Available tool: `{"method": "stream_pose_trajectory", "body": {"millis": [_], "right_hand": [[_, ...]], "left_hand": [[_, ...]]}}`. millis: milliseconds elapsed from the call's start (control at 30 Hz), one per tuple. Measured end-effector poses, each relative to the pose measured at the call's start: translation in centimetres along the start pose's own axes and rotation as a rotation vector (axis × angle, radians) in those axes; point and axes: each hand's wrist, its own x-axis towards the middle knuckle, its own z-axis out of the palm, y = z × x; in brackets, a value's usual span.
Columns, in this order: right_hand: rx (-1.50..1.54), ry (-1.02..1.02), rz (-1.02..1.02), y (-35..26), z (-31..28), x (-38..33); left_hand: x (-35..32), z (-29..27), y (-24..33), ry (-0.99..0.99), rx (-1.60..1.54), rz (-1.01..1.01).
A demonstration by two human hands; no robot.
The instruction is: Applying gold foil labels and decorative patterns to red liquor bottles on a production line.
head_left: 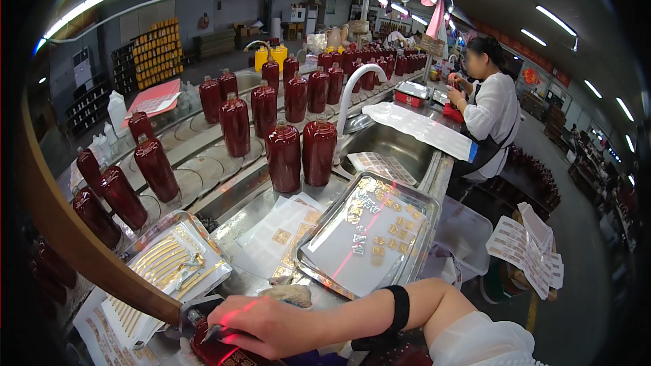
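A dark red glass bottle [227, 351] lies tilted at the lower edge, its neck toward the upper left. My right hand [268, 325] bends over its shoulder with the fingers closed together; a small greyish piece shows at the fingertips, too small to name. Red laser lines cross the hand and bottle. Of my left hand only a pale patch beside the bottle may show; its fingers are hidden. Just beyond my right hand is a crumpled beige cloth [288, 294]. A metal tray [325, 272] holds rows of small gold and silver ornaments. Gold strips [163, 257] lie on a sheet at left.
Several red bottles [283, 156] stand along the bench. A white curved tap [352, 88] rises by a steel sink [400, 141]. A brown curved bar [81, 230] crosses the left side. A co-worker in white [495, 102] stands at the bench's far right. Sticker sheets [525, 244] lie at right.
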Motion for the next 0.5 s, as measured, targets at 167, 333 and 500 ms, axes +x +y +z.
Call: {"method": "stream_pose_trajectory", "body": {"millis": [167,333,500], "right_hand": [[0.091,-0.035,-0.098,1.0,-0.6,1.6],[-0.01,-0.093,-0.407,-0.4,-0.9,0.8],[0.257,-0.28,-0.274,-3.8,-1.7,-0.8]], "left_hand": [[0.3,-1.1,-1.2,0.012,0.062,0.05],[0.6,-0.8,-0.4,-0.012,-0.121,0.031],[0.9,0.0,0.7,-0.14,-0.185,-0.058]]}}
